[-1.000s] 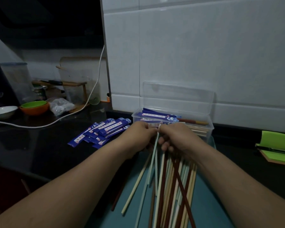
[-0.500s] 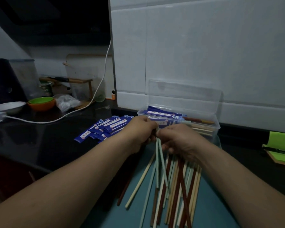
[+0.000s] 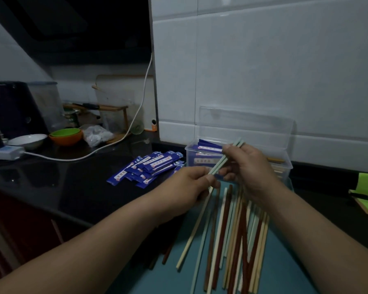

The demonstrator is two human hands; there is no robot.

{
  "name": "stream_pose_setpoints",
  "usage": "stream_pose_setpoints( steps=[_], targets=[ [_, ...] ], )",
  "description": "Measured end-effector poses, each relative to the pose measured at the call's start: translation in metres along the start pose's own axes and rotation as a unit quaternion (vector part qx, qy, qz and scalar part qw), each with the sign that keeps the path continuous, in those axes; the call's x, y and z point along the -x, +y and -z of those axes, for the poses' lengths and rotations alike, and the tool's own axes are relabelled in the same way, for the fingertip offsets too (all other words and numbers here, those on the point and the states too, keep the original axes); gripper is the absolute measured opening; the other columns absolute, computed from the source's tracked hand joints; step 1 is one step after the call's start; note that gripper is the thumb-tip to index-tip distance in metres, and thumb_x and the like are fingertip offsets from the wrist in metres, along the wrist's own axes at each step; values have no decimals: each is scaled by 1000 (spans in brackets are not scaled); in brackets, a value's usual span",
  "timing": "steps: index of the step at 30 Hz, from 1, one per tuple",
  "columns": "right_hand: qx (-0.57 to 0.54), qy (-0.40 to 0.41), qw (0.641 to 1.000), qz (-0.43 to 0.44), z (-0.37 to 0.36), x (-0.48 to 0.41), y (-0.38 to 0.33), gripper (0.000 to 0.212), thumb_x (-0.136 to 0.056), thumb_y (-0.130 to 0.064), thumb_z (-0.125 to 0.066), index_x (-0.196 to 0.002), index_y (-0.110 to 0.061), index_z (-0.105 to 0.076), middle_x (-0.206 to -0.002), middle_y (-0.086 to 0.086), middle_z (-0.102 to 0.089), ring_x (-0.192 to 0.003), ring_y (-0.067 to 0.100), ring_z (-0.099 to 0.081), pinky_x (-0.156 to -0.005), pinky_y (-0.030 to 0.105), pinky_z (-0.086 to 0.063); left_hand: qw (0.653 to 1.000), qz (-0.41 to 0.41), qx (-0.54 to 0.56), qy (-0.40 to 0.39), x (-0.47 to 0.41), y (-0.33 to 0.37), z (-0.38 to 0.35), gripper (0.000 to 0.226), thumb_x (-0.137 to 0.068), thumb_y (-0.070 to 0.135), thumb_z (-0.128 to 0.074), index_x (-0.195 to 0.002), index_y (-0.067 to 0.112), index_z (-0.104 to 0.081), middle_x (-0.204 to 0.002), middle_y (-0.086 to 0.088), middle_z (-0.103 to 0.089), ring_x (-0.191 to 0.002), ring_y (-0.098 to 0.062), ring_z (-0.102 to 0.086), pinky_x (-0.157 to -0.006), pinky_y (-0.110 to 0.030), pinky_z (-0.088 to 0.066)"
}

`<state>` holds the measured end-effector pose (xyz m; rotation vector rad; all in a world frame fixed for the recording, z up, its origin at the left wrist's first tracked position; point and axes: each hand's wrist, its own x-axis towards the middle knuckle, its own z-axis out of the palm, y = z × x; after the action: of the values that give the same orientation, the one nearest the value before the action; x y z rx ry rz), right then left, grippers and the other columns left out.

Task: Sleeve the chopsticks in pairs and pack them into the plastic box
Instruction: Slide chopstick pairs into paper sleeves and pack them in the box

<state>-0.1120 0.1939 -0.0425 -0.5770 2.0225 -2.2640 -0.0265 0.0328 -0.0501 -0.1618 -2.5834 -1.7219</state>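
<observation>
- The left hand (image 3: 191,183) and the right hand (image 3: 250,168) each pinch the same two pale green chopsticks (image 3: 220,164), squaring them into a pair, I judge, ready for a sleeve.
- One plastic box (image 3: 286,166) stands open at the back edge of the counter (image 3: 83,183), with a few sleeved pairs inside.
- Blue sleeves (image 3: 151,168) lie heaped beside it (about a dozen, overlapping).
- Some twenty loose chopsticks (image 3: 232,230) fan toward the front edge.

Clear plastic box (image 3: 190,154), lid upright, holds blue-sleeved pairs (image 3: 208,147). Pale green pair (image 3: 220,164) held up just in front of the box, tilted, far ends toward it. Loose chopsticks (image 3: 227,230), cream, brown and green, fanned out nearer than the box. Blue sleeves (image 3: 151,168) heaped left of the box.
</observation>
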Motion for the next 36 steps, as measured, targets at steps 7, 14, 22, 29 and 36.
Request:
stream_pose_setpoints(
  steps=[7,14,22,29,36],
  targets=[
    [56,-20,998,6,-3,3,6,34,-108,-34,-52,-95,-6,-65,-65,7,-57,-55,21,-62,-46,27,-47,986,-30,-150,59,-2,-12,20,26,-109,35,-52,-102,21,-72,-87,3,-73,-76,-9,-64,-74,-29,-51],
    [90,7,996,15,-1,4,7,38,-109,-35,-49,-97,-3,-66,-70,12,-58,-57,20,-64,-51,28,-51,886,3,-413,214,-44,-38,80,20,-104,29,-57,-119,23,-68,-124,-2,-60,-113,-20,-56,-89,-35,-45],
    [113,2,994,12,-1,2,11,38,-108,-38,-50,-97,-6,-67,-68,9,-62,-59,23,-65,-53,29,-50,812,175,-537,149,-77,-62,95,59,-101,60,-51,-143,19,-52,-141,-12,-54,-131,-33,-49,-108,-54,-39],
    [121,-4,993,12,-4,3,10,37,-109,-37,-51,-97,-6,-67,-69,9,-61,-57,21,-65,-51,29,-50,852,86,-496,141,-62,-64,78,45,-105,57,-43,-123,20,-62,-121,-8,-59,-106,-27,-58,-90,-43,-50],
    [126,0,992,10,-5,5,8,38,-108,-37,-51,-98,-5,-67,-68,10,-60,-57,22,-65,-51,29,-50,852,78,-499,141,-54,-51,74,39,-107,48,-43,-127,19,-58,-127,-9,-60,-112,-28,-58,-87,-44,-46]
  ],
)
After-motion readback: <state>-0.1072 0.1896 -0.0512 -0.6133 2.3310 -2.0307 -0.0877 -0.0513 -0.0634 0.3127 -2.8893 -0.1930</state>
